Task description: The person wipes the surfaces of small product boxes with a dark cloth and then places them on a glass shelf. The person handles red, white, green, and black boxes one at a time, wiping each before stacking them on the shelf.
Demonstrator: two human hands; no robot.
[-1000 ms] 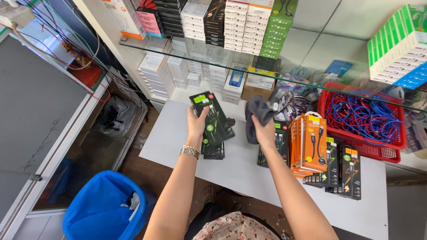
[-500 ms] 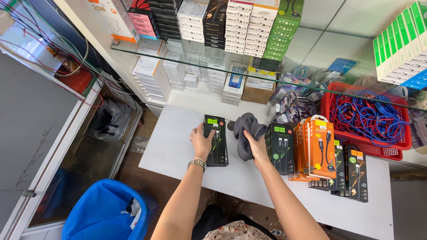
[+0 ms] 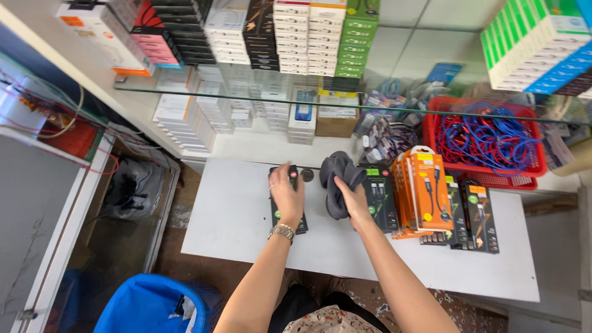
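Observation:
My left hand (image 3: pixel 287 196), with a watch on the wrist, lies flat on a stack of black cable packages (image 3: pixel 285 206) that rests on the white table (image 3: pixel 246 240). My right hand (image 3: pixel 353 202) grips a dark grey cloth (image 3: pixel 338 179) just right of that stack. More black packages (image 3: pixel 377 197) lie beside the cloth. An upright bundle of orange cable packages (image 3: pixel 424 188) stands to the right, with further black packages (image 3: pixel 473 216) past it.
A red basket of red and blue cables (image 3: pixel 487 139) sits at the back right. A glass shelf (image 3: pixel 246 95) carries stacked boxes above the table. A blue bin (image 3: pixel 148 305) stands on the floor at lower left, with a grey bag (image 3: pixel 132 188) further back.
My left hand has laid the black packages flat on the table and now presses on them. The cloth in my right hand stayed beside them.

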